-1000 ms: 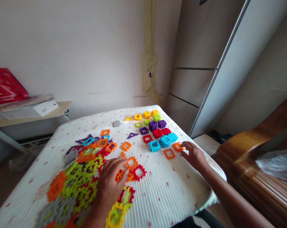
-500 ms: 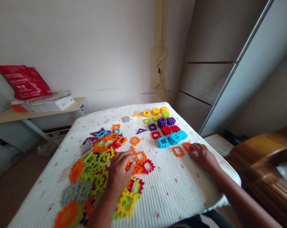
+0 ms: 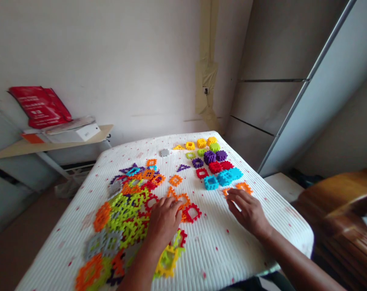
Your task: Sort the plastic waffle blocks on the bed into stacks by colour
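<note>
My left hand (image 3: pixel 163 220) is over the near middle of the bed-like padded surface, its fingers curled down onto an orange interlocking tile (image 3: pixel 183 199) in a small orange group. The fingertips partly hide what they grip. A red square frame tile (image 3: pixel 192 213) lies just right of them. My right hand (image 3: pixel 248 212) hovers at the right, fingers apart and holding nothing. Beyond its fingertips lie an orange frame tile (image 3: pixel 226 191), partly covered by the hand, and another orange tile (image 3: pixel 244 187). Blue tiles (image 3: pixel 211 182) stand stacked behind these.
A mixed heap of green tiles (image 3: pixel 127 214) and other colours spreads across the left. Sorted red tiles (image 3: pixel 215 167), purple tiles (image 3: pixel 210 157) and yellow tiles (image 3: pixel 201 143) form rows at the far right. A shelf (image 3: pixel 10 148) with red packets stands left; a cabinet (image 3: pixel 262 105) stands right.
My right hand has drawn back left from the orange tile at the right, and its fingers now spread. My left hand stays at the orange group, thumb closer to its fingers. The view shifts slightly.
</note>
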Motion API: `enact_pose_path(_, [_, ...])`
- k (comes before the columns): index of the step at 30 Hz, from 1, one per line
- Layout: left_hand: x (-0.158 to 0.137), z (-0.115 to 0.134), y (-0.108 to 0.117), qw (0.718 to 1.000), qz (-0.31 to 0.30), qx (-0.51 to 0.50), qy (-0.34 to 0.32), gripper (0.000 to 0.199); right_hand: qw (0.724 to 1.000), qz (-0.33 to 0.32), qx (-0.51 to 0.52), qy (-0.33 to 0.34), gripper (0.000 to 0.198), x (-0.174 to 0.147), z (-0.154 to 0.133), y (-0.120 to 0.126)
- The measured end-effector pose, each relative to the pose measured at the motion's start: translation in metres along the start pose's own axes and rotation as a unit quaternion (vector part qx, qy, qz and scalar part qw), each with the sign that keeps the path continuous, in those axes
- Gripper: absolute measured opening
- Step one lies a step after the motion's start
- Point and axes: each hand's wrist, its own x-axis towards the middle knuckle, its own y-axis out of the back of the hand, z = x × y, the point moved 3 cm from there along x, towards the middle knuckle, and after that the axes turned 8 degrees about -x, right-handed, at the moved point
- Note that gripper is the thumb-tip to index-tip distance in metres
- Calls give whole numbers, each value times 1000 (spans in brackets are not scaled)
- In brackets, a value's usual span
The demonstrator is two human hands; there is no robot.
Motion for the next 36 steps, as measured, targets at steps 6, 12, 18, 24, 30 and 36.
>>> enact_pose_path(6, [1, 0, 2, 1000, 7, -7, 20, 18, 992, -76, 75, 70, 14, 2, -44, -23])
enact_pose_path(12, [2, -3, 3, 997, 62, -35, -11, 14, 985, -114, 85, 101, 17, 2, -54, -31])
enact_pose_path(18, [0, -4, 11, 977, 164, -127, -41, 20, 984, -125, 93, 85, 21, 1, -50, -35])
enact_pose_path(24, [-1, -1, 22, 958, 198, -207, -19, 16, 984, -129, 103, 74, 22, 1, -49, -36])
enact_pose_path(30, [-2, -3, 22, 944, 195, -265, 0, 13, 986, -109, 116, 39, 16, 10, -48, -32])
enact_pose_path(36, [-3, -2, 18, 914, 137, -378, 59, 11, 994, -55, 80, 47, 22, 23, -62, -34])
